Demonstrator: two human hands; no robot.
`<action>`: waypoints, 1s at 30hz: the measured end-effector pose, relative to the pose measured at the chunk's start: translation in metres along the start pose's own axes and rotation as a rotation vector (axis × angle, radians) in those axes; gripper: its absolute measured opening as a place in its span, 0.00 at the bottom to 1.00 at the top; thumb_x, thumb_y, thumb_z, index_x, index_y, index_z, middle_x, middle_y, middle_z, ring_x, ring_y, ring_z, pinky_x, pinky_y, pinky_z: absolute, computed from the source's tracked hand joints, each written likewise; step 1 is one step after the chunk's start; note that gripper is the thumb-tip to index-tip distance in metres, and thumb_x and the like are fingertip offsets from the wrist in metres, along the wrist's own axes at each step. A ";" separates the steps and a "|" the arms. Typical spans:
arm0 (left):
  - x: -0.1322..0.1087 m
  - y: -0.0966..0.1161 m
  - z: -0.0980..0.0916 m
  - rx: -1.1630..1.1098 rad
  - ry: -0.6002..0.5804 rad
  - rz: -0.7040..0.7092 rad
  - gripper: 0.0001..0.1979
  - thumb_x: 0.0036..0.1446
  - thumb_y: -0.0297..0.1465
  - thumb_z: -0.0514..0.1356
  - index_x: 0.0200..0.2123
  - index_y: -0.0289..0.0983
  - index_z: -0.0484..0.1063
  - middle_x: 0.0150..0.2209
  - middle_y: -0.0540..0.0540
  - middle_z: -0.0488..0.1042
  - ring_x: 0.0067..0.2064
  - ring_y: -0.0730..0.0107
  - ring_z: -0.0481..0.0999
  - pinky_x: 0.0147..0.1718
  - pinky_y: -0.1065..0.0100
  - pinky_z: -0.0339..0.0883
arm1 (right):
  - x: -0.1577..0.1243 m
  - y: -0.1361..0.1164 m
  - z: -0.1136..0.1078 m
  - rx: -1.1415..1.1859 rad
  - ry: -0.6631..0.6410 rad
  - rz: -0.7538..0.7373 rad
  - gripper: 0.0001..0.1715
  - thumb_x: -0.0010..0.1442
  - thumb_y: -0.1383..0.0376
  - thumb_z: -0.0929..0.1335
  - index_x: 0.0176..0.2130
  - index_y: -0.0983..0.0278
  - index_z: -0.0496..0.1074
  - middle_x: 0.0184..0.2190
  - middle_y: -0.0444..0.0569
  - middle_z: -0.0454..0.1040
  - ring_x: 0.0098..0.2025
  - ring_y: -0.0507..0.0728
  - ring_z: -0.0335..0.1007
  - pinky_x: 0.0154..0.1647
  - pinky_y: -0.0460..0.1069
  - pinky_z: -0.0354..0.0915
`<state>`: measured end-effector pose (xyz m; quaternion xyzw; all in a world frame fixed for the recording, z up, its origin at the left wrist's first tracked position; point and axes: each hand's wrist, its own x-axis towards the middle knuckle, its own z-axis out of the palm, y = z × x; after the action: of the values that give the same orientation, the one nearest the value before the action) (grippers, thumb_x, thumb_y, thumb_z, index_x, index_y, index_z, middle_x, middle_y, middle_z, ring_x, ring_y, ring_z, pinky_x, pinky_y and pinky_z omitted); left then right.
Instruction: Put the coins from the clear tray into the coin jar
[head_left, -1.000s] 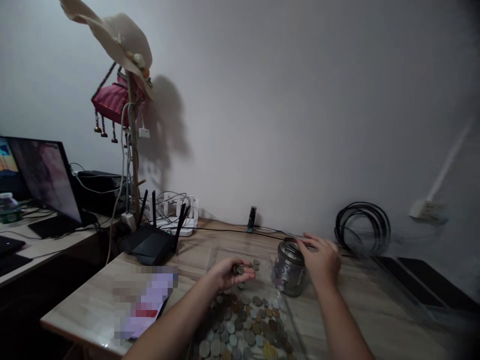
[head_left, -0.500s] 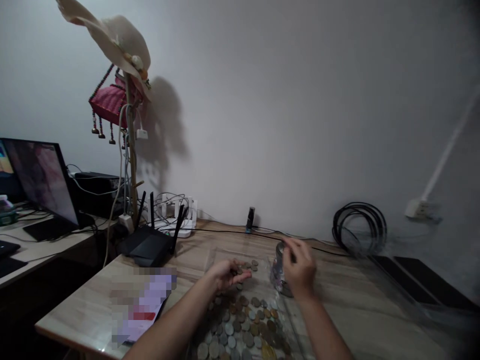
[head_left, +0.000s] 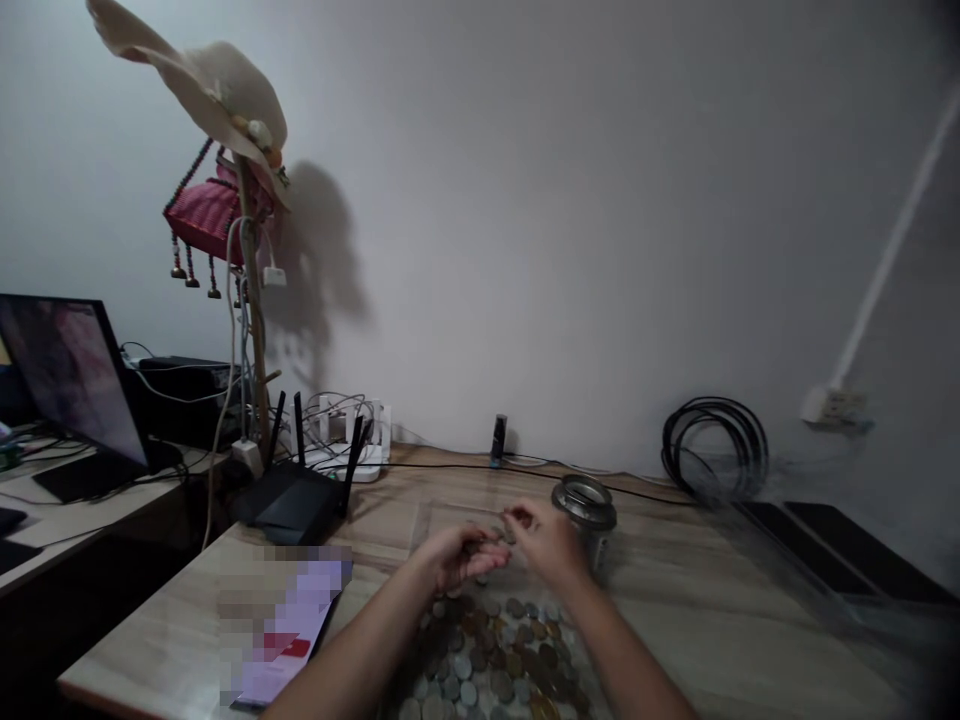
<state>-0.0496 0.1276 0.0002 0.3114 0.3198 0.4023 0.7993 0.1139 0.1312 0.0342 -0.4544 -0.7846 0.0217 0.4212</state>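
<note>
1. Left hand (head_left: 469,558): palm turned up, fingers loosely curled, over the far end of the coin spread. Can't tell whether it grips any coins.
2. Right hand (head_left: 547,542): thumb and fingers drawn together, tips right by the left hand's fingers. Blurred; can't tell whether a coin is pinched.
3. Coins (head_left: 487,660): main spread lies nearest the camera, between the forearms, on clear plastic (head_left: 433,517) on the table (head_left: 720,610). Mix of silver and brassy/brown.
4. Jar (head_left: 585,500): upright on the table, just beyond the right hand, which hides part of it. Metal-coloured top.
5. Black router (head_left: 292,502): on the table, left of the hands.
6. Black cable coil (head_left: 716,400): against the wall, far right.
</note>
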 end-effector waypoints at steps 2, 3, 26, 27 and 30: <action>-0.002 0.002 0.000 0.037 0.000 -0.030 0.08 0.51 0.25 0.49 0.31 0.30 0.66 0.24 0.44 0.73 0.13 0.84 0.63 0.11 0.82 0.52 | 0.008 0.012 -0.025 -0.060 0.221 0.024 0.14 0.53 0.59 0.60 0.33 0.63 0.72 0.31 0.49 0.73 0.33 0.54 0.66 0.33 0.47 0.59; -0.004 0.003 0.001 0.061 -0.005 -0.042 0.08 0.51 0.26 0.48 0.31 0.30 0.66 0.21 0.47 0.72 0.10 0.86 0.56 0.08 0.82 0.45 | 0.012 0.022 -0.036 -0.110 0.314 0.047 0.16 0.54 0.59 0.59 0.35 0.63 0.72 0.33 0.50 0.73 0.34 0.55 0.66 0.35 0.47 0.59; 0.001 0.001 0.000 -0.008 0.094 0.045 0.18 0.46 0.17 0.48 0.44 0.25 0.59 0.30 0.38 0.73 0.29 0.70 0.75 0.22 0.78 0.64 | 0.038 0.128 -0.051 -0.260 0.140 0.300 0.19 0.47 0.53 0.63 0.27 0.61 0.76 0.38 0.53 0.73 0.41 0.61 0.67 0.41 0.53 0.60; 0.001 0.001 0.001 -0.001 0.096 0.062 0.17 0.47 0.18 0.48 0.43 0.26 0.60 0.31 0.38 0.73 0.30 0.69 0.75 0.22 0.78 0.64 | 0.036 0.120 -0.051 -0.277 0.193 0.270 0.19 0.47 0.53 0.62 0.28 0.61 0.76 0.38 0.53 0.73 0.41 0.61 0.66 0.41 0.54 0.60; 0.000 0.001 0.003 -0.004 0.101 0.076 0.10 0.52 0.21 0.49 0.38 0.26 0.64 0.32 0.38 0.74 0.29 0.72 0.75 0.20 0.79 0.64 | 0.022 0.080 -0.049 -0.274 0.494 0.096 0.18 0.51 0.58 0.62 0.36 0.63 0.74 0.40 0.54 0.71 0.43 0.60 0.64 0.44 0.55 0.58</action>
<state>-0.0479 0.1272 0.0032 0.3009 0.3468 0.4482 0.7670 0.1972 0.1771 0.0463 -0.5353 -0.6313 -0.1760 0.5329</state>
